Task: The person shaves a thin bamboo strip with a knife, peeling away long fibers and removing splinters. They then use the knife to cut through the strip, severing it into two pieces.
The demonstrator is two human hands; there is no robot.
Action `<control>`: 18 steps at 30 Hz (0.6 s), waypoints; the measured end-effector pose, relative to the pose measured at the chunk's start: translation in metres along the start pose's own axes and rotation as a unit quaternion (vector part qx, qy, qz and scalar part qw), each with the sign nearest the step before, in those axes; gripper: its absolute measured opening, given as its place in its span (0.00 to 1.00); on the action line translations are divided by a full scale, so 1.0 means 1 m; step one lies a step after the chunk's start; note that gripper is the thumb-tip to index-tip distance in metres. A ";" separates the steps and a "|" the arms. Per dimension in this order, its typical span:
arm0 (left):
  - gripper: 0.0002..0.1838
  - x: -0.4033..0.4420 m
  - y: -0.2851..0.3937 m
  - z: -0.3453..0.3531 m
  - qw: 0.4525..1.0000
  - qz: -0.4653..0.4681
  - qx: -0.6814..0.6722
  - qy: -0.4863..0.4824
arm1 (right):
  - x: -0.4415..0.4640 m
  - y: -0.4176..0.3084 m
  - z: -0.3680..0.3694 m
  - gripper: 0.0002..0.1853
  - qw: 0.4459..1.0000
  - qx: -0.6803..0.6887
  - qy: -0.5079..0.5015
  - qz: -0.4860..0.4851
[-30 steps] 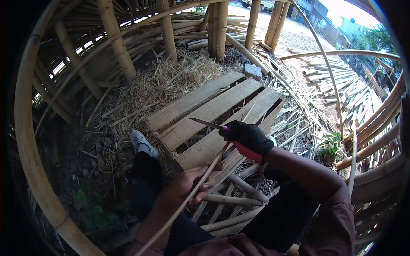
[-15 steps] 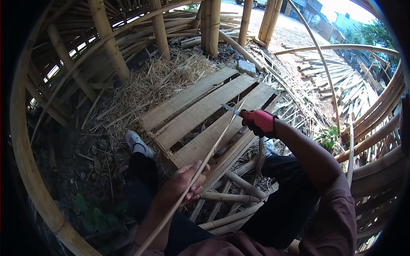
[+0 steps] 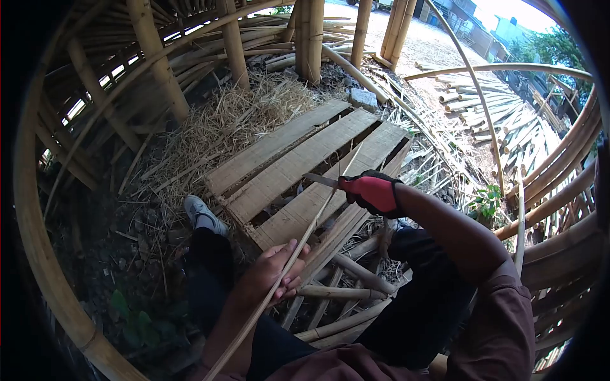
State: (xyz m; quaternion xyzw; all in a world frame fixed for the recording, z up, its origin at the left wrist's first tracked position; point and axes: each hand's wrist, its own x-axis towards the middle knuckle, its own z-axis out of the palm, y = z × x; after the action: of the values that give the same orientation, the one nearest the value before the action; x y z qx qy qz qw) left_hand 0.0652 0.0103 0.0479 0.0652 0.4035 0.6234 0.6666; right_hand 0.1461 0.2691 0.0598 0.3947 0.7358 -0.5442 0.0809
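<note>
A long thin bamboo strip runs from my lap up over the slatted wooden table. My bare left hand is closed around it near the table's front edge. In a red and black glove, my right hand grips a knife, its blade pointing left across the strip. The knife's handle is hidden inside the glove. Below both, the wooden slats of the low table show dark gaps between them. I cannot tell whether the blade presses into the strip.
Bamboo shavings are heaped behind the table, near upright bamboo posts. A grey block stands at its far corner. Cut bamboo poles lie in sunlight at right. Curved bamboo arches along the left, and crossed poles lie beneath.
My right hand and the knife have moved down and left along the bamboo strip, closer to my left hand. My left hand has kept its hold on the strip in nearly the same place.
</note>
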 end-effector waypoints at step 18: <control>0.17 0.001 -0.002 -0.005 1.000 0.019 0.008 0.008 | 0.028 0.014 -0.040 0.23 0.962 0.217 0.165 0.025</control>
State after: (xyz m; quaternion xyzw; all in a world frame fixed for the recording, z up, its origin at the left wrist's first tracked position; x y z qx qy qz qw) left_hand 0.0635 0.0087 0.0433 0.0729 0.4124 0.6333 0.6508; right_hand 0.1493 0.3189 0.0503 0.5057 0.5928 -0.6160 -0.1160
